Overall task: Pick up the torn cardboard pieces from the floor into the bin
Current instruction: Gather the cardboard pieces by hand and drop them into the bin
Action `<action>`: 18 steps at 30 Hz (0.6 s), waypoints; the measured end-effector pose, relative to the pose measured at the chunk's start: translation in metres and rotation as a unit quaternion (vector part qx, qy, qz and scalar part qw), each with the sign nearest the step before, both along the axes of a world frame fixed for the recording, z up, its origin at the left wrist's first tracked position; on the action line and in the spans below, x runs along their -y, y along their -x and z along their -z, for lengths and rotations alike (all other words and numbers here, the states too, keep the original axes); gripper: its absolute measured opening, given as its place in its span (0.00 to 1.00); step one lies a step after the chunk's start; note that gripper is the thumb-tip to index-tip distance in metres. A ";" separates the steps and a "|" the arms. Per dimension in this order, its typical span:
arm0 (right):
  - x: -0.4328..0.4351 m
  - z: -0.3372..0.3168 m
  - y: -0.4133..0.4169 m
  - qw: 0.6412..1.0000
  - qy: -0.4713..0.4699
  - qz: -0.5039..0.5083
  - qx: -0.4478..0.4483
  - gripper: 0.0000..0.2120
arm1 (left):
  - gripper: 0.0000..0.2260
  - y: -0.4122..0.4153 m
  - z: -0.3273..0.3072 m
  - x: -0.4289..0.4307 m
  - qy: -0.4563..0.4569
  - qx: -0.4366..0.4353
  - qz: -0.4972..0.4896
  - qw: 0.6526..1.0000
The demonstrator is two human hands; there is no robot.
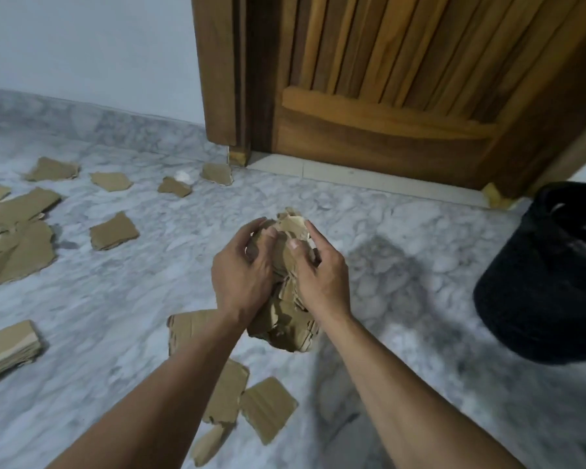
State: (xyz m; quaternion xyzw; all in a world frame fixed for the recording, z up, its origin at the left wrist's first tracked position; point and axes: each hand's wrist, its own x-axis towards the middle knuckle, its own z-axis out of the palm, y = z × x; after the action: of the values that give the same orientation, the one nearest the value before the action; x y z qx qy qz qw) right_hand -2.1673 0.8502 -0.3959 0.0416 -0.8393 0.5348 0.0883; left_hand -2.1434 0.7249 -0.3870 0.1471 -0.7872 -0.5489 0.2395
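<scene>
Torn cardboard pieces (114, 230) are scattered over the grey marble floor (403, 265), left of the left hand (241, 275) and below it; a black bin (538, 282) is set right of the right hand (322, 279).

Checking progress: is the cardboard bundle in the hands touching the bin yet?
Apart. The head view shows bare floor between the cardboard bundle and the bin.

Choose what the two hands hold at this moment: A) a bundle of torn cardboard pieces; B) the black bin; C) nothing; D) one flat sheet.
A: the left hand and the right hand grip a cardboard bundle of torn pieces between them, fingers curled round it.
</scene>
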 end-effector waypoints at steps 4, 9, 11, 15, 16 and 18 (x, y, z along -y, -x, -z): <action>-0.056 -0.070 0.028 0.998 -0.006 0.023 -0.058 0.26 | 0.13 0.037 -0.061 -0.054 -0.022 -0.057 0.046 0.997; -0.159 -0.184 0.063 0.984 -0.084 0.064 -0.143 0.24 | 0.12 0.088 -0.153 -0.159 -0.070 -0.145 0.093 0.983; -0.210 -0.222 0.076 0.974 -0.121 0.096 -0.164 0.24 | 0.12 0.104 -0.187 -0.210 -0.088 -0.177 0.113 0.974; -0.307 -0.259 0.087 0.955 -0.130 0.171 -0.205 0.24 | 0.12 0.128 -0.226 -0.312 -0.099 -0.217 0.152 0.959; -0.329 -0.258 0.087 0.949 -0.130 0.193 -0.213 0.24 | 0.11 0.133 -0.227 -0.334 -0.098 -0.224 0.164 0.956; -0.370 -0.247 0.087 0.941 -0.121 0.226 -0.223 0.23 | 0.12 0.141 -0.220 -0.377 -0.086 -0.229 0.187 0.951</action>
State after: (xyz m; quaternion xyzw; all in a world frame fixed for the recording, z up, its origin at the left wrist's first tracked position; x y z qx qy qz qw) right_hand -2.2540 1.2206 -0.1488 -0.0205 -0.8439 0.3725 0.3855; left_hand -2.2844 1.1023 -0.1669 -0.1125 -0.6747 -0.6681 0.2930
